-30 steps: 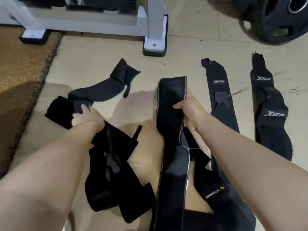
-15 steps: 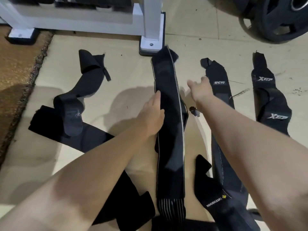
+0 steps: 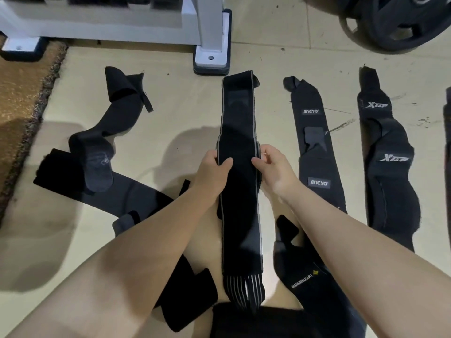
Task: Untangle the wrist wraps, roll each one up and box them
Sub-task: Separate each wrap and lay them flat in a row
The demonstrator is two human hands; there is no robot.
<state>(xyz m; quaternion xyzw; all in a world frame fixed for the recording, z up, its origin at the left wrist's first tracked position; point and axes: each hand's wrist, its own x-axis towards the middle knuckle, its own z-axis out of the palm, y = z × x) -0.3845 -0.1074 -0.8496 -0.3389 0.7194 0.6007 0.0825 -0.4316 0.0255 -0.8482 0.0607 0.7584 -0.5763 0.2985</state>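
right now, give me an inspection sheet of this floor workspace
surface: beige floor, scuffed at right
job's things: grey-edged wrap laid straight at centre; MCYO wrap and XTEP wrap flat to its right; tangled wraps at left; no box seen
clutter: nothing seen
grippers: left hand and right hand each pinch an edge of the grey-edged wrap
cables: nothing seen
surroundings: white rack, weight plate, brown mat

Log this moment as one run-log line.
stage: straightening | left hand: pinches grey-edged wrap | right hand: pinches opposite edge | box: unseen
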